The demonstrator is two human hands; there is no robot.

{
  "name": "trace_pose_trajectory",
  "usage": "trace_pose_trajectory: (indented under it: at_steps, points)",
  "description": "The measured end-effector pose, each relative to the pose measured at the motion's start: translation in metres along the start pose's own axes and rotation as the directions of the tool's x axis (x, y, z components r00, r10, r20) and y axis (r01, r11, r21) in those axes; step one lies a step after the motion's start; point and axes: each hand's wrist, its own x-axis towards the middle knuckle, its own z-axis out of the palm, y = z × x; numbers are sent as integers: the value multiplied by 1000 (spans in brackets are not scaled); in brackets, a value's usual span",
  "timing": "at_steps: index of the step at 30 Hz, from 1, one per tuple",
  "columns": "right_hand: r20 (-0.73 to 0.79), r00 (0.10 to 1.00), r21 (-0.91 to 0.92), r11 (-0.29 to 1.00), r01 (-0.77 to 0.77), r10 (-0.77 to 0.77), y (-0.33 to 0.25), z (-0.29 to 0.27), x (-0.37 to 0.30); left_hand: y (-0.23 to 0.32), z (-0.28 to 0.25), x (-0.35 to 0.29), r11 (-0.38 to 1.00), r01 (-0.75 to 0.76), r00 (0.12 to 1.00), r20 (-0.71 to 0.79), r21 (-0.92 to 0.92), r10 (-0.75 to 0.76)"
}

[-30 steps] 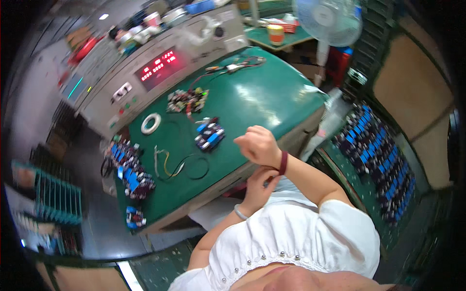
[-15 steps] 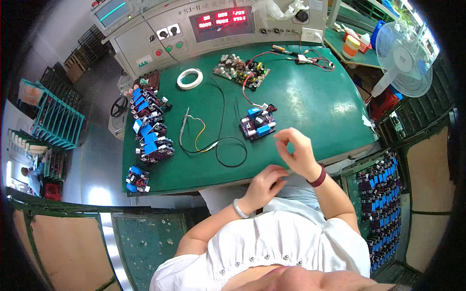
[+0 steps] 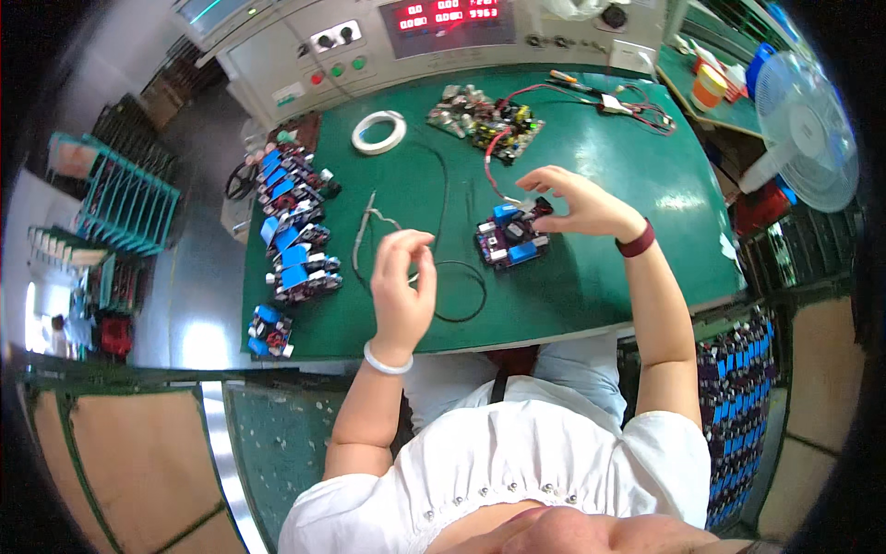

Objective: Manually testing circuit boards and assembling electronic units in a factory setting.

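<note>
On the green table mat [image 3: 637,268] lies a small circuit board [image 3: 509,242] with blue components, a red lead running to its far edge. My right hand [image 3: 583,205] reaches over this board's right side, fingers and thumb apart, holding nothing visible. Left of the board, my left hand [image 3: 403,282] hovers over a looped black cable [image 3: 475,295], its fingers loosely curved with a gap to the thumb. Just beyond it is a thin test probe [image 3: 364,231], partly hidden along its wire. The red wire [image 3: 491,166] links the small board to a larger circuit board [image 3: 484,125].
Similar boards [image 3: 291,222] line the mat's left edge, with one more [image 3: 269,331] at the near corner. A white tape roll [image 3: 378,133] lies near the instrument panel [image 3: 443,32]. A fan [image 3: 803,134] stands at right; racked boards [image 3: 736,415] sit below it.
My hands have separated: the left moved left and forward toward the probe, the right moved forward to the small board and spread its fingers. The whole view has shifted slightly.
</note>
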Motion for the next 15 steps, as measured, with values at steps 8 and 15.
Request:
trace_pose_trajectory:
  at_steps: [8, 15]
  points:
    - [-534, 845, 233, 966, 113, 29, 55, 18, 5, -73, -33, 4, 805, 74, 982, 97, 589, -161]
    - [-554, 830, 157, 970, 187, -70, 40, 22, 2, -119, -18, 24, 587, 71, 961, 102, 806, -256]
